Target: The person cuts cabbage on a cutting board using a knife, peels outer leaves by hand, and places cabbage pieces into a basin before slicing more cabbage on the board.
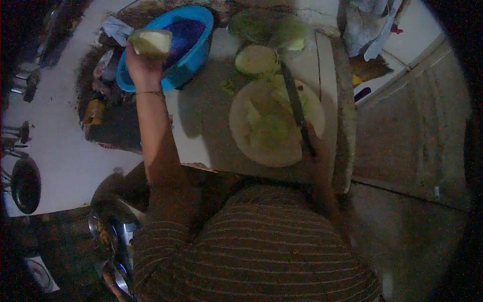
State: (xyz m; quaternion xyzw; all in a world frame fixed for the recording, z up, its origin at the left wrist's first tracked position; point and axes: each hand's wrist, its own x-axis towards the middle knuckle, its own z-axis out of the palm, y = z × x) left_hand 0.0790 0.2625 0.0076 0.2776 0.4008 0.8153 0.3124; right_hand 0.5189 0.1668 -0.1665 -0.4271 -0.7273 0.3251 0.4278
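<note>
My left hand (145, 73) holds a pale cut chunk of melon or gourd (152, 42) up in front of a blue plastic basin (202, 62). Inside the basin is something dark purple. In my right hand (319, 145) is a long dark-bladed knife (292, 90), its blade pointing away from me. Below the blade lies a round cutting board (241, 145) with pale green scraps or slices (268, 126) on it; the dim light blurs their shape. Just beyond the board rests a larger cut piece with a pale round face (256, 60).
Large green gourds or melons (256, 24) lie at the back of the white counter (196, 147). Left of the basin is an opening in the counter with a yellow object (94, 112). Metal pans (103, 230) stand low at left. A grey cloth (364, 26) hangs at right.
</note>
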